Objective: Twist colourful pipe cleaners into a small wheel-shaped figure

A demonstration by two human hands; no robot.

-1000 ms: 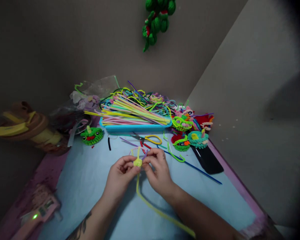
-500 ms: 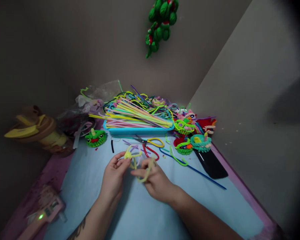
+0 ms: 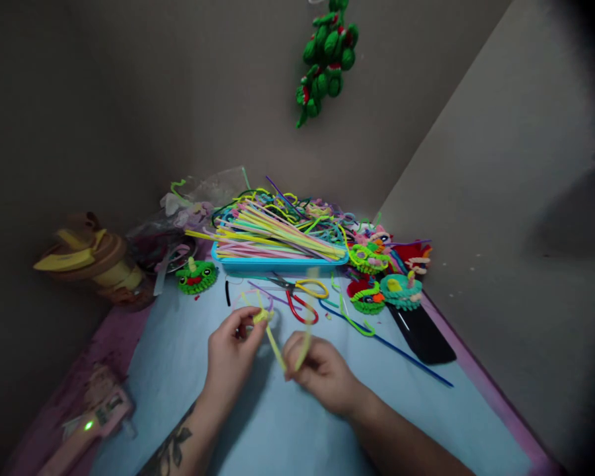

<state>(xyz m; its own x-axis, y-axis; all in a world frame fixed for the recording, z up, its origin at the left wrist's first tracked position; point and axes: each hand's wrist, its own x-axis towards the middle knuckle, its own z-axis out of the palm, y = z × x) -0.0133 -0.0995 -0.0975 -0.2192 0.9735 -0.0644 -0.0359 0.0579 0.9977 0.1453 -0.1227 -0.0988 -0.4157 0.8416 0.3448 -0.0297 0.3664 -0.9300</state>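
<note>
My left hand pinches a small knotted piece of yellow pipe cleaner between thumb and fingertips. Thin yellow and lilac ends stick out above it. From that knot a pale yellow strand runs down to my right hand, whose thumb and forefinger are closed on it. Past those fingers the strand bends upward, and its free end is smeared by motion. Just beyond the hands lie scissors with one yellow and one red handle, beside loose purple pipe cleaner pieces.
Behind is a blue tray heaped with pipe cleaners. Fuzzy green figures stand left, with more ornaments at right by a black flat object. A pink glue gun with a lit green light lies front left. A long blue pipe cleaner crosses the right side.
My right hand has drawn the yellow strand lower and away from the knot, pulling it straighter. My left hand still pinches the knot. The whole view has shifted slightly.
</note>
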